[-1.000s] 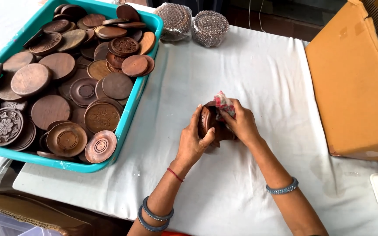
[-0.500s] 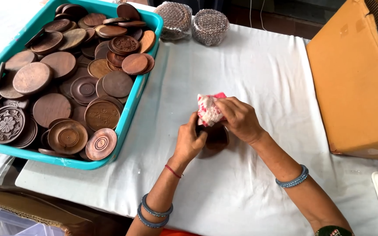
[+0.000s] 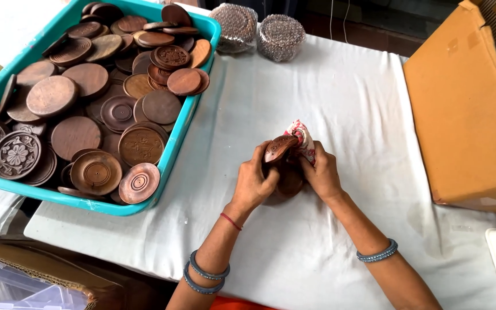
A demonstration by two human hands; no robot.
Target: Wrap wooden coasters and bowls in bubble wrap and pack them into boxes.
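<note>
Hands meet mid-table: left hand point(image 3: 255, 182) grips a tilted wooden disc point(image 3: 279, 148), right hand point(image 3: 318, 172) presses a patterned cloth point(image 3: 302, 136) against it. Teal tray point(image 3: 174, 144) of discs left, cardboard box point(image 3: 465, 115) right.

Wooden discs point(image 3: 76, 135), brown and mostly matt, some carved; glossy plastic tub point(image 3: 193, 109); creased white cloth tabletop point(image 3: 328, 103); matt cardboard box point(image 3: 466, 115); rag point(image 3: 302, 138) probably printed cotton.

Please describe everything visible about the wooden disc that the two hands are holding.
The wooden disc is round, dark reddish-brown, looks like polished wood, with small carved marks on its face. It is tilted, above the white tablecloth. The left hand grips it; the right hand presses a red-and-white patterned cloth against it.
</note>
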